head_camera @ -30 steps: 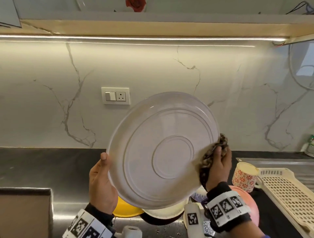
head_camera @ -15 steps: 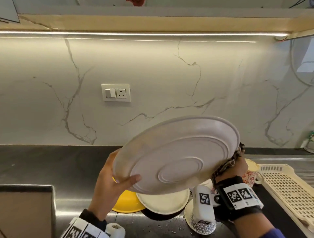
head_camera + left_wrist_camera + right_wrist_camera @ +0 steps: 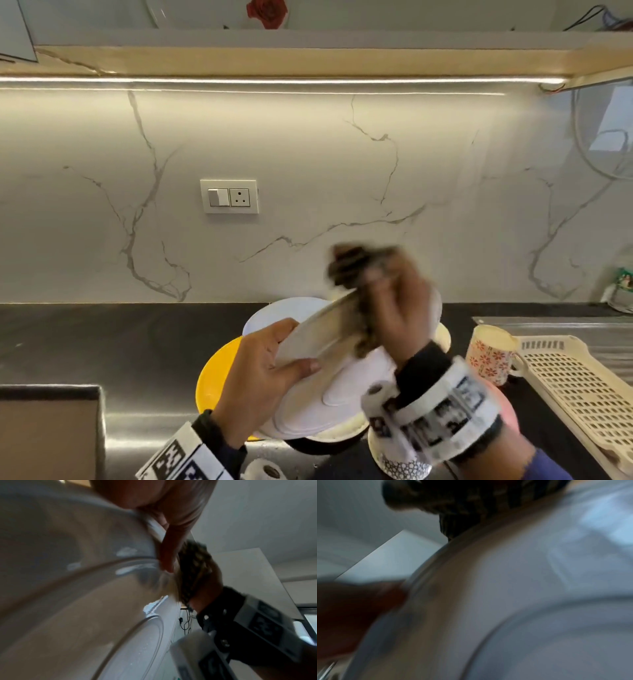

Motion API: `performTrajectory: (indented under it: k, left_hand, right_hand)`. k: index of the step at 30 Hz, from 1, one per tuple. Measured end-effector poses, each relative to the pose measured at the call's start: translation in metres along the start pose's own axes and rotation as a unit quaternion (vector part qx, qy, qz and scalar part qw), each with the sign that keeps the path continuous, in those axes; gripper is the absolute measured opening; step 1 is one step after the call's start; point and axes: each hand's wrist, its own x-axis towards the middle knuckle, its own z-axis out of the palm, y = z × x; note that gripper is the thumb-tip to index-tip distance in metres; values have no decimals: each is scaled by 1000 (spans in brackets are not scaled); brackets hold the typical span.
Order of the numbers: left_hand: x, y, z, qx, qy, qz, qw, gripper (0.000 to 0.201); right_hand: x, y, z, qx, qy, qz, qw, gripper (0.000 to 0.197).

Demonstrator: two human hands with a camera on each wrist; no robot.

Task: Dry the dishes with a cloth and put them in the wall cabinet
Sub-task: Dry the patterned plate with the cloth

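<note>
Marble-veined wall panelling [image 3: 308,192] carries a switch-and-socket plate [image 3: 229,196] above a dark counter [image 3: 102,335]. No brand or legible writing shows; both wrist bands bear only square black-and-white marker codes. Left hand [image 3: 263,373] grips the rim of the white plate [image 3: 342,394], thumb on its underside, held tilted over stacked dishes beside a yellow plate [image 3: 214,377]. Right hand [image 3: 397,308], blurred, clutches the dark patterned cloth [image 3: 352,270] against the plate's upper edge. A floral mug [image 3: 489,356] and cream rack [image 3: 575,380] stand to the right.

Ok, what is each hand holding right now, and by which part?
Left hand grips the white plate by its near rim; right hand holds the bunched dark cloth against its far edge.
</note>
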Motion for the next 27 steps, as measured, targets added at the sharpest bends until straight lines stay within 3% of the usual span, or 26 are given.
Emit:
performTrajectory:
  k: [1,2,4,6,8,11,13,16,19,22,24,27]
  left_hand:
    - [1,1,5,-6,-2,8,1000,15]
    - [0,2,7,-11,5,19,1000,12]
    - [-2,4,10,-19,23,32,999,14]
    - [-3,7,7,-24,39,41,998,12]
    - [-4,10,2,-13,51,50,997,17]
    - [-10,17,-8,-25,88,61,994,17]
    - [-12,18,-13,-44,96,50,993,17]
    - [-6,13,-18,-50,21,6,998,30]
    - [5,13,-13,9,-49,-7,999,39]
    - [18,13,1,-36,-64,-3,997,37]
    - [22,11,8,-80,-41,-7,996,34]
    - [21,13,10,-127,-17,-13,992,30]
  right_hand:
    - [-8,-7,13,-119,-68,-90,986,23]
    - [-15,-10,25,-217,-92,-167,957,25]
    - [-16,-12,34,-289,-97,-212,928,40]
    - [-5,-9,29,-292,-77,-216,928,50]
    - [8,-1,13,-264,-37,-176,948,50]
    - [24,24,-19,-81,97,26,992,41]
    - [24,45,-33,24,172,119,978,31]
    - [18,55,-38,-40,154,155,975,31]
    - [13,37,-23,-169,56,77,981,41]
    - [10,8,6,-295,-74,-82,949,35]
    - [9,-1,16,-315,-97,-135,935,34]
    - [14,0,14,-286,-84,-143,944,33]
